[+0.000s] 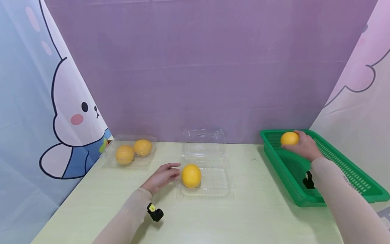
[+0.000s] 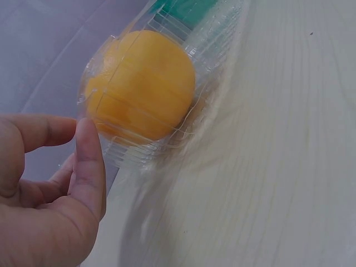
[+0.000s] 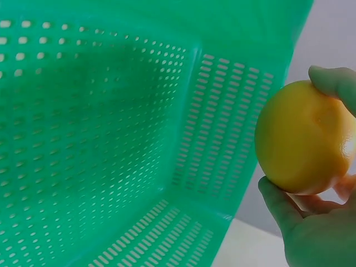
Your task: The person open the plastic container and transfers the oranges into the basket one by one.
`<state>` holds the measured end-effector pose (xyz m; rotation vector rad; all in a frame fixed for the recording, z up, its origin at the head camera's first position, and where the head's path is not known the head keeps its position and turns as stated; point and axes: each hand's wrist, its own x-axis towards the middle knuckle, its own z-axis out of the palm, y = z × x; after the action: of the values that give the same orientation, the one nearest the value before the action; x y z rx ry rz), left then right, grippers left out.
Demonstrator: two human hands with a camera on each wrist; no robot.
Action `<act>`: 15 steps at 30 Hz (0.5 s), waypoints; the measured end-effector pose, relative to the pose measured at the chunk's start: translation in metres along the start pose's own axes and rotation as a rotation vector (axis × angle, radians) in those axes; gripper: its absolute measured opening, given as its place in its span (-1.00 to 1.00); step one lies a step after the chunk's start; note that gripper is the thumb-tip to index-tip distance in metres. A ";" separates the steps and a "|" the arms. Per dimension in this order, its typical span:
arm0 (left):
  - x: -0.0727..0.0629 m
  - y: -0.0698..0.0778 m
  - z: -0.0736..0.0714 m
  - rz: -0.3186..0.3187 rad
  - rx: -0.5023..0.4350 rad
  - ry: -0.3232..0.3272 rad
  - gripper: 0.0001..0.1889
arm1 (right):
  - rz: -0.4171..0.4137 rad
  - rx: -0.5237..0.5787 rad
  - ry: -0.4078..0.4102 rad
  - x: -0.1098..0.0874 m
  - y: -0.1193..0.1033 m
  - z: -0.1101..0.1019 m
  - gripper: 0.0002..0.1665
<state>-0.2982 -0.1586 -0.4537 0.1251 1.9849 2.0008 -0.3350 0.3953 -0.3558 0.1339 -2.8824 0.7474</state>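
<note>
Two-handed: clamping right fingers on an orange above green basket, three o'clock, with left fingers apart beside clear box.

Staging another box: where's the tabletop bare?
Bare: pale wood-grain table between the open clear plastic clamshell and the green perforated plastic basket, plus the strip in front of the clamshell. Crowded: the clamshell's left side, by the left hand, and back left, under the clear plastic box with two round orange fruits.

Purple backdrop, pale blue cloth (cartoon animal print) alongside
</note>
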 end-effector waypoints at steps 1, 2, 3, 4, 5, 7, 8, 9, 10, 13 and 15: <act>0.000 0.000 0.000 0.001 0.000 -0.001 -0.49 | 0.005 0.000 0.002 -0.001 0.001 0.000 0.18; 0.000 -0.001 0.000 0.003 -0.001 -0.002 -0.49 | 0.008 -0.004 0.005 -0.001 0.003 0.000 0.18; 0.000 -0.001 0.000 0.005 -0.001 -0.003 -0.49 | 0.009 -0.004 0.006 -0.002 0.004 0.000 0.18; 0.000 -0.001 0.000 0.006 -0.002 -0.004 -0.49 | 0.010 -0.005 0.009 -0.002 0.004 0.000 0.18; 0.000 -0.001 0.000 0.008 -0.002 -0.005 -0.49 | 0.011 -0.005 0.009 -0.003 0.005 0.000 0.17; 0.000 -0.001 -0.001 0.009 -0.001 -0.006 -0.49 | 0.014 -0.003 0.007 -0.003 0.008 0.000 0.17; 0.000 -0.001 -0.001 0.010 0.001 -0.006 -0.49 | 0.016 -0.003 0.005 -0.003 0.009 0.001 0.17; 0.000 -0.001 -0.001 0.009 0.002 -0.004 -0.48 | 0.019 -0.004 0.005 -0.003 0.011 0.001 0.17; 0.000 -0.001 -0.001 0.008 0.003 -0.003 -0.48 | 0.021 -0.005 0.004 -0.002 0.013 0.002 0.17; 0.000 0.000 -0.001 0.007 0.003 -0.002 -0.48 | 0.032 -0.013 0.008 -0.001 0.021 0.004 0.16; 0.000 0.000 -0.001 0.006 0.001 -0.001 -0.48 | 0.048 -0.009 0.004 -0.002 0.027 0.005 0.17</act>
<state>-0.2979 -0.1593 -0.4539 0.1320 1.9873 2.0033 -0.3374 0.4164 -0.3733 0.0618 -2.8945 0.7422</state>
